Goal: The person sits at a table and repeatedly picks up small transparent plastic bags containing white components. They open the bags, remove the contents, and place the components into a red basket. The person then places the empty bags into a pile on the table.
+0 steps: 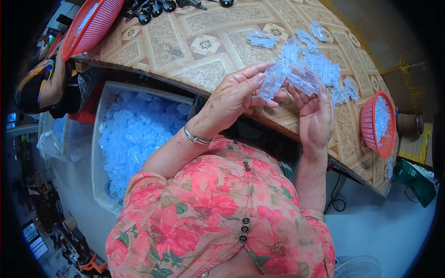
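Observation:
My left hand (232, 95) pinches a clear plastic piece (272, 82) between thumb and fingers over the table's near edge. Close beside it, my right hand (317, 116) grips another clear plastic piece (302, 82) with the thumb on its right end. The two pieces are side by side; I cannot tell whether they are joined. Just beyond my hands lies a loose pile of similar clear pieces (327, 69), with a few strewn apart, such as one flat piece (261, 39) on its left.
A red basket (367, 121) of small clear parts stands at the table's right. Left below the table (204, 23), a large white bin (98, 139) holds many clear pieces. A pink-red basket (95, 28) and black parts (157, 7) occupy the far left. Another person's arm (53, 85) is near.

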A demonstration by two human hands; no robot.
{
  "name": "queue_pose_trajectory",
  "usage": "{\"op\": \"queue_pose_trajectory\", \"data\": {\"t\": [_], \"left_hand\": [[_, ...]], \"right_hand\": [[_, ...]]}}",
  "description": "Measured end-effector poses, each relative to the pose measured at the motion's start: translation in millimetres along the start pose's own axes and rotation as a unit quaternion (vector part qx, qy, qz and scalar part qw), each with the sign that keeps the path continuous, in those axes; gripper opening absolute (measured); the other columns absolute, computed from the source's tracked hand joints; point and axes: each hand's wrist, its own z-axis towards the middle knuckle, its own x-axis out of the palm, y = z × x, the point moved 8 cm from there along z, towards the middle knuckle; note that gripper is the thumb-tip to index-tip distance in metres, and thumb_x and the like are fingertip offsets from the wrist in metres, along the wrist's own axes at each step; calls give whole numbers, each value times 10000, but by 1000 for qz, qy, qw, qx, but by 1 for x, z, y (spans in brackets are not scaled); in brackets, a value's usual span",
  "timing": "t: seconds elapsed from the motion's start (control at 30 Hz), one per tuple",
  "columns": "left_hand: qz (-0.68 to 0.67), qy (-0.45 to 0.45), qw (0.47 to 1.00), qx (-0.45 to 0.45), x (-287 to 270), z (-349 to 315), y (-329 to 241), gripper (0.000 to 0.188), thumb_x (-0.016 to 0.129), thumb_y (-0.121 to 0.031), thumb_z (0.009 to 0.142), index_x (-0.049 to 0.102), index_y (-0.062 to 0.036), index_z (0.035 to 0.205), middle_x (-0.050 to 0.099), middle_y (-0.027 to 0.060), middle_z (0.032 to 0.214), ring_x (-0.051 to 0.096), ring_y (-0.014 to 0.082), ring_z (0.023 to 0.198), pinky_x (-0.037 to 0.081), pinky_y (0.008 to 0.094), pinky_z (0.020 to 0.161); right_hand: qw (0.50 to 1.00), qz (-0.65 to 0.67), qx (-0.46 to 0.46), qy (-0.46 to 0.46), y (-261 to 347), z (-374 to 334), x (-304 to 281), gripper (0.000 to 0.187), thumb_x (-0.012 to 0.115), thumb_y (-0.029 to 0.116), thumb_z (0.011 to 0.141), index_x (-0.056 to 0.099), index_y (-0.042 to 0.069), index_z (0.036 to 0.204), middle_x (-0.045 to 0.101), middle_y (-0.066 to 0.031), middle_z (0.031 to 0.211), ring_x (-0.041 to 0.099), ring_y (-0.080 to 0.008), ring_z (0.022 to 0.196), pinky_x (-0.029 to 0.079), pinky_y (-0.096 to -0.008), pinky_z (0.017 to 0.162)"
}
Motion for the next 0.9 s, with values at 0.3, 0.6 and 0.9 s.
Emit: {"op": "queue_pose_trajectory", "data": {"t": [0.3,0.6,0.9], "left_hand": [[10,-29,999,-31,-6,-2,-3,474,377,-237,1081,406,97,1416,618,265,1246,689,313,1063,621,326,815],[119,-104,987,-17,-46,-15,-25,433,480,-246,1055,513,72,1346,687,220,1133,724,208,869,609,253,707],[462,-214,859,61,-84,-15,-55,310,574,-138,1009,613,-39,1300,681,24,807,622,70,620,526,221,561]], "right_hand": [[999,-18,26,-33,4,-4,-12,444,382,250,1075,469,-79,1359,638,-245,1226,708,-299,1001,602,-317,797],[987,-152,61,10,-6,-4,-3,333,461,191,1062,550,-39,1286,698,-138,1005,721,-153,764,580,-228,653],[928,-343,46,139,-30,27,68,238,538,104,999,630,-28,1173,689,-122,787,680,-131,625,546,-271,582]]}}
